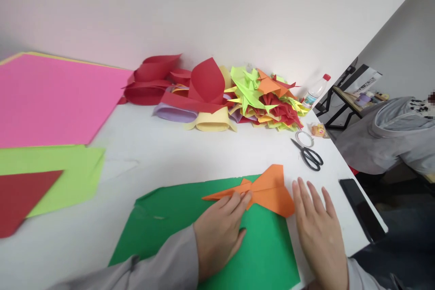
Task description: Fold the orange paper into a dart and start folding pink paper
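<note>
A folded orange paper [270, 190], with a narrow pointed end to the left and a wide flared end to the right, lies on a green sheet [261, 240]. My left hand [220, 231] rests over its narrow part. Its fingers are held together and press the orange paper down, while the thumb stands apart over the green sheet. Just right of the flared end, my right hand [317, 229] is open with its fingers stretched out, holding nothing. Whether its edge touches the orange paper I cannot tell.
Black scissors [307, 154], a tape roll [304, 139] and a phone [363, 208] lie on the right. Folded paper shapes [207, 86] and a bottle [316, 91] line the wall. Pink [61, 99], lime [74, 181] and red sheets [23, 195] lie left. A person [384, 131] is at right.
</note>
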Tool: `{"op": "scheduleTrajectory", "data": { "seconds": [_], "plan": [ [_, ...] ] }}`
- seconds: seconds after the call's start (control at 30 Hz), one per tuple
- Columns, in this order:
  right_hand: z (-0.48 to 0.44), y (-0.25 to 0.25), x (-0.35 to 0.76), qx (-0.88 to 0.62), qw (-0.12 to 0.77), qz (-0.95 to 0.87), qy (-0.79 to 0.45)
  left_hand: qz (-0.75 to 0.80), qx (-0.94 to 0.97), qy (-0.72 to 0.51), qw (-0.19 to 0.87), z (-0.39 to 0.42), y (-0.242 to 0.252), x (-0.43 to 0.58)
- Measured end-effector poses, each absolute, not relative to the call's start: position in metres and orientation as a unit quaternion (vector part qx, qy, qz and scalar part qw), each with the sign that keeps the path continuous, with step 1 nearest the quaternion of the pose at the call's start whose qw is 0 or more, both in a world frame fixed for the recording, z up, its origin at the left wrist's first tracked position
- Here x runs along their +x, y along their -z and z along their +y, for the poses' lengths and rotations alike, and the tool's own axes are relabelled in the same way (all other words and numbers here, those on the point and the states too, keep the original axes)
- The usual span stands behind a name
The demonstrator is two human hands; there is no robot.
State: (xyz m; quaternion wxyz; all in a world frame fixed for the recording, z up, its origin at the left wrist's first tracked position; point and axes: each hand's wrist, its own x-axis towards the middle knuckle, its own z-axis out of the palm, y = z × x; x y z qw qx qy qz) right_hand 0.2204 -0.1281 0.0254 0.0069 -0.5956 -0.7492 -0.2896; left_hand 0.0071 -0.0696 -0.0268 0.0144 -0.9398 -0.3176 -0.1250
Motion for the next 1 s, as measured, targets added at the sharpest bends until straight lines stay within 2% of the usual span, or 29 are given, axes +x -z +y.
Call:
{"op": "scheduleTrajectory", "data": {
  "seconds": [0.1,0.33,0.63,1.0],
  "plan": [
    [-0.126,-0.019,0.193,-0.554,0.052,-0.797,0.235,-0.32,-0.939,0.126,0.018,-0.07,0.029,0.007],
    [-0.114,0.014,0.175,-0.558,0.077,-0.815,0.134,-0.3,-0.946,0.126,0.004,-0.068,0.034,0.005],
    [-0.119,0.009,0.199,-0.59,0.026,-0.796,0.135,-0.318,-0.941,0.115,0.016,-0.071,0.019,0.005],
    [-0.122,-0.001,0.214,-0.637,0.047,-0.748,0.182,-0.321,-0.939,0.122,0.016,-0.071,0.016,0.005]
  ]
}}
